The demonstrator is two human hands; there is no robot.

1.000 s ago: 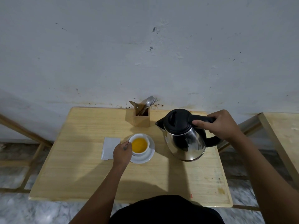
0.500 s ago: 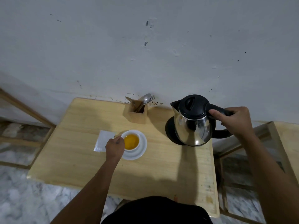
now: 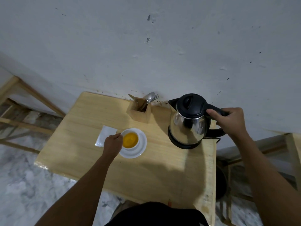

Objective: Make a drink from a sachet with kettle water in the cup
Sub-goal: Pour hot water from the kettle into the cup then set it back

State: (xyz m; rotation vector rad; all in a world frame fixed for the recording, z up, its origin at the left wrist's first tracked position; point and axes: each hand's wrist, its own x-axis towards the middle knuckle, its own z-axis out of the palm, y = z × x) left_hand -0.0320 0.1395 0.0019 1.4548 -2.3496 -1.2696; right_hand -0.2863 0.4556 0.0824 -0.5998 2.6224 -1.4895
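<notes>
A white cup point(image 3: 130, 139) holding orange-yellow liquid stands on a white saucer point(image 3: 138, 150) in the middle of the wooden table point(image 3: 84, 144). My left hand point(image 3: 112, 145) rests against the cup's left side, fingers closed on its rim or handle. A steel kettle point(image 3: 187, 126) with a black lid stands upright on its black base at the table's right, its spout pointing left. My right hand point(image 3: 228, 123) grips the kettle's black handle. A white sachet point(image 3: 105, 135) lies flat just left of the cup, partly hidden by my left hand.
A wooden box point(image 3: 140, 112) with a spoon, a fork and other cutlery stands at the table's back edge by the wall. A wooden frame point(image 3: 24, 101) stands at the left, another wooden table point(image 3: 293, 144) at the right. The kettle's cord point(image 3: 216, 139) trails right.
The kettle has moved right and back from near the cup and now sits on its base. My left hand has stayed at the cup. The camera has shifted.
</notes>
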